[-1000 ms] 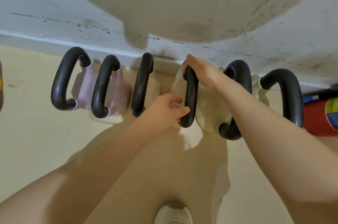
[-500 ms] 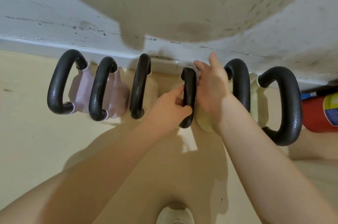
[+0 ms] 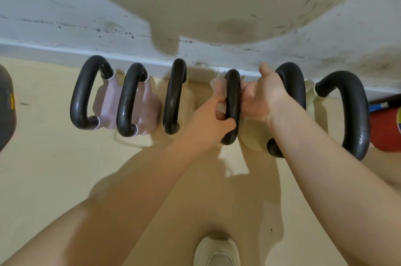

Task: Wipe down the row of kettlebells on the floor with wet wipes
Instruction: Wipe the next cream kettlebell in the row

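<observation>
Cream floor [image 3: 43, 174], scuffed white wall [image 3: 65, 5] behind kettlebells [image 3: 173, 96].

Both bare arms stretched forward, left hand [image 3: 211, 119] curled into a tight grip, right hand [image 3: 263, 97] loose, thumb up.

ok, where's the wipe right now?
Head view, centre: the wipe is bunched behind the fourth handle, left hand pressing it there.

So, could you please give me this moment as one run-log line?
left hand: grips fourth kettlebell handle | right hand: beside it | wet wipe: behind handle | phase: wiping
</observation>
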`<state>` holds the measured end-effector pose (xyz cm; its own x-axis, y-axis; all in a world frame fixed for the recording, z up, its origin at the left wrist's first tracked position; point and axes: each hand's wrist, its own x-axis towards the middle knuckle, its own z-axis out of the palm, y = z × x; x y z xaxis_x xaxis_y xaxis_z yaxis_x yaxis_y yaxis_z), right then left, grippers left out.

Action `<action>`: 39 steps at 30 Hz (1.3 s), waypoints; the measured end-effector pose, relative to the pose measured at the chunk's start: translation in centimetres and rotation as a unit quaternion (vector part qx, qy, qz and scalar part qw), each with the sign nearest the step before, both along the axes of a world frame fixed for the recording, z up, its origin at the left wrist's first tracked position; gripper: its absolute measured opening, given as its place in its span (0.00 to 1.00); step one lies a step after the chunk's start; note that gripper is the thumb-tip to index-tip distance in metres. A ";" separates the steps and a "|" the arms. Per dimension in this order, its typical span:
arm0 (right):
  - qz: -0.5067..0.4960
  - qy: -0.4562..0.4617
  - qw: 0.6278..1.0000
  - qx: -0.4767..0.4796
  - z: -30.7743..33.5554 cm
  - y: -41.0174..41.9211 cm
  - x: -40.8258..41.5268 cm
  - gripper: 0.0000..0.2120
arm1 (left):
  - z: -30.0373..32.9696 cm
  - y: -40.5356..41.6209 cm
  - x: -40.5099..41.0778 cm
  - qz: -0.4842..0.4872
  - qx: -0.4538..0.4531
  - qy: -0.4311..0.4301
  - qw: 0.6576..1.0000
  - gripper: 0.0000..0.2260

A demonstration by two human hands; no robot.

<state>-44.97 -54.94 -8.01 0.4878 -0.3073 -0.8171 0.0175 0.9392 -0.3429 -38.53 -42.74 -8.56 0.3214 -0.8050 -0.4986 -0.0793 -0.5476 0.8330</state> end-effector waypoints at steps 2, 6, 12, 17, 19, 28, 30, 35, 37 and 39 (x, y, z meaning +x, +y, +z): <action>0.011 0.041 0.998 -0.050 -0.3 0.4 0.0 0.42 | -0.4 0.2 -0.1 0.045 0.024 0.032 0.998 0.18; 0.017 0.065 0.986 -0.150 -1.9 3.6 -1.9 0.34 | -0.8 0.4 -0.5 0.093 0.033 0.034 0.995 0.22; 0.016 0.051 0.947 -0.316 -2.0 7.5 -4.2 0.32 | -0.8 0.9 -0.2 0.113 0.070 0.023 0.991 0.26; -0.007 0.114 0.886 -0.450 -2.0 8.4 -3.1 0.19 | 0.1 1.5 -0.5 0.052 0.057 -0.068 0.995 0.13; 0.015 0.069 0.865 -0.497 -3.0 11.2 -4.0 0.15 | 0.4 1.9 -0.9 0.043 0.039 -0.039 0.998 0.10; 0.049 0.064 0.839 -0.537 -5.3 15.2 -5.4 0.22 | 0.8 2.0 -0.9 0.053 0.036 0.015 0.998 0.09; 0.055 0.069 0.830 -0.550 -5.2 15.4 -5.6 0.18 | 0.8 1.8 -0.8 0.063 0.041 0.028 0.997 0.10; 0.099 0.106 0.831 -0.537 -5.7 15.5 -5.9 0.29 | 1.5 1.5 -0.9 0.098 0.051 0.052 0.993 0.13; 0.098 0.117 0.824 -0.546 -5.2 15.0 -5.8 0.28 | 1.9 1.3 -0.7 0.109 0.061 0.081 0.989 0.14; 0.119 0.124 0.787 -0.593 -4.3 14.3 -5.6 0.22 | 2.6 1.2 -0.5 0.122 0.096 0.127 0.980 0.15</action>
<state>-50.56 -40.62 -12.34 0.5177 -0.8494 -0.1028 -0.3152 -0.0777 -0.9458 -39.00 -41.58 -6.01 0.3389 -0.6038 -0.7215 0.2699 -0.6722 0.6894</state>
